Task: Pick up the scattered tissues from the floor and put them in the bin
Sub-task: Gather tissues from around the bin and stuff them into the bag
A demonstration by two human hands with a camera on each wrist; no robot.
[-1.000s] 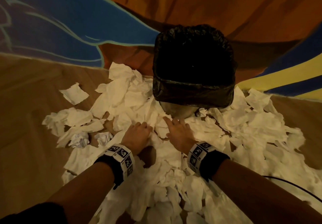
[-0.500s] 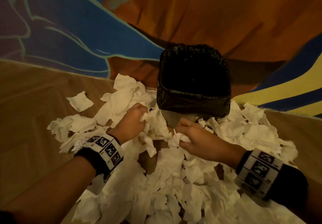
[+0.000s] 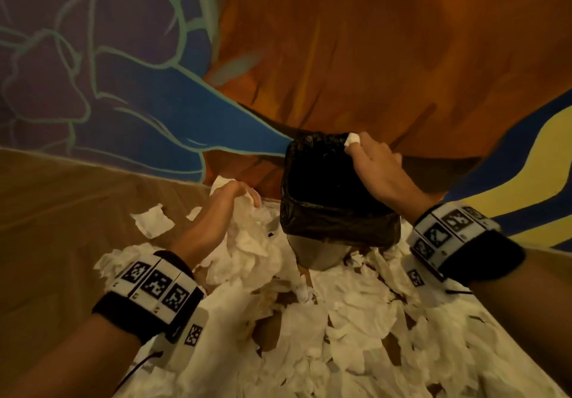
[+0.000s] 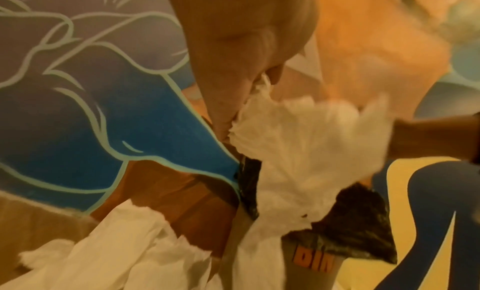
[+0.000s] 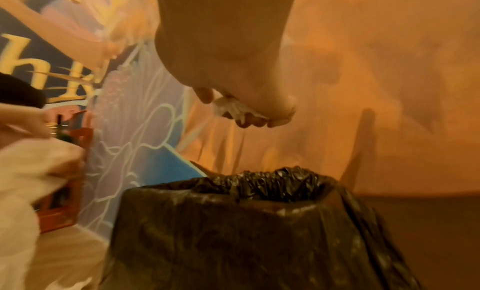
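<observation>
The person is bent over the bin [image 3: 337, 209], which stands against the painted wall [image 3: 340, 57] with a black bag [image 5: 233, 229] folded down over its rim. The right hand [image 3: 376, 170] is up over the bin's mouth, toward its one o'clock corner, fingers curled tight round a small wad of tissue [image 3: 353, 139] that pokes out white past the knuckles; from the wrist camera the same wad [image 5: 230, 108] is pinched in the fingertips directly above the crinkled opening.

The left hand [image 3: 224, 209] is lower, at about nine o'clock from the bin and just beside it, closed on a bigger bunch of tissue [image 3: 247, 202]. Seen from the left wrist, that bunch [image 4: 306, 142] fans out ragged from between finger and thumb and hangs in front of the bin's side.

Loose tissues [image 3: 340, 329] lie heaped all over the wooden floor [image 3: 55, 227], thickest from four round to eight o'clock of the bin and right up against its base. One flat sheet [image 3: 153, 220] sits apart at about nine o'clock, beyond the left hand. Both wrists carry black bands with square printed markers [image 3: 154, 284]
</observation>
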